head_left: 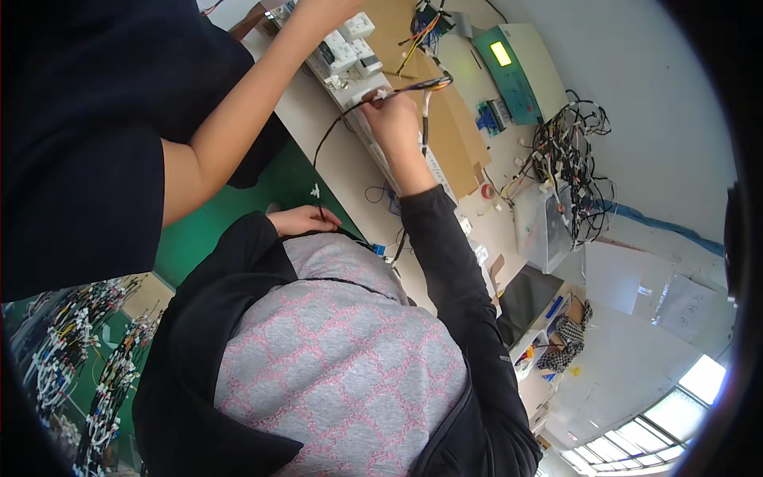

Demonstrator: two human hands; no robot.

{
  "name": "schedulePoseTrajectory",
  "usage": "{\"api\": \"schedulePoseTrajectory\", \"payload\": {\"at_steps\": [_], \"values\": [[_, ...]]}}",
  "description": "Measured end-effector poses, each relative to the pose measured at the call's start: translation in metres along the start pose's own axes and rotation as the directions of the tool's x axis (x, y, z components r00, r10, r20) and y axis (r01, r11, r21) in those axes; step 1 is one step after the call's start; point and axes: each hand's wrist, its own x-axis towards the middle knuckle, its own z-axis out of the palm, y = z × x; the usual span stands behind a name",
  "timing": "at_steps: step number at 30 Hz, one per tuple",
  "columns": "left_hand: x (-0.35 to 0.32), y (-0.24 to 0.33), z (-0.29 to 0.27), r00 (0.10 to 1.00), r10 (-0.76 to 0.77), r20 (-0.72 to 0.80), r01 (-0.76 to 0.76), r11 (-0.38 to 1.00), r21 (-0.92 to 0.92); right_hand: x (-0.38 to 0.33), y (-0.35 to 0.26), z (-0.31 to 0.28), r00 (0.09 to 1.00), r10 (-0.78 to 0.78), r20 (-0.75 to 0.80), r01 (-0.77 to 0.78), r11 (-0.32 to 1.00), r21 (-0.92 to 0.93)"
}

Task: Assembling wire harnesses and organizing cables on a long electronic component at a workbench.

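Note:
A dark wire harness (331, 132) arcs between my two hands, with bundled coloured wire ends bending away past my right hand. My right hand (393, 126) is closed on it beside a small white connector (380, 95), over the edge of the bench. Close to my body, my left hand (307, 219) pinches the lower part of the same harness. Just above those fingers another small white connector (315, 191) hangs on the wire. White socket blocks (342, 54) are mounted on a strip just beyond my right hand.
A co-worker's bare arm (238, 111) reaches across at the left toward the socket blocks. A green-faced tester (509, 75) with a lit display stands at the back. Tangled harnesses (568, 159) spill over a clear plastic bin (540, 226). More harnesses (75, 342) hang at lower left.

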Motion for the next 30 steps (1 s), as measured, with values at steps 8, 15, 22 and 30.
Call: {"api": "schedulePoseTrajectory", "payload": {"at_steps": [8,15,22,30], "values": [[-0.007,0.049,0.025,0.979,0.108,-0.174,-0.132,0.982,-0.134,-0.074,-0.011,-0.013,0.897,-0.334,-0.291,0.338,0.94,-0.035],[-0.006,0.121,0.068,0.888,0.419,-0.191,-0.323,0.862,0.39,-0.236,0.053,-0.05,0.942,0.131,-0.31,-0.067,0.976,0.208],[0.02,0.19,0.093,0.76,0.588,-0.276,-0.496,0.8,0.337,-0.255,0.055,-0.04,0.9,0.398,0.177,-0.435,0.789,0.435],[0.039,0.242,0.103,0.703,0.629,-0.33,-0.497,0.768,0.404,-0.28,0.129,-0.14,0.691,0.674,-0.261,-0.383,0.648,0.659]]}}
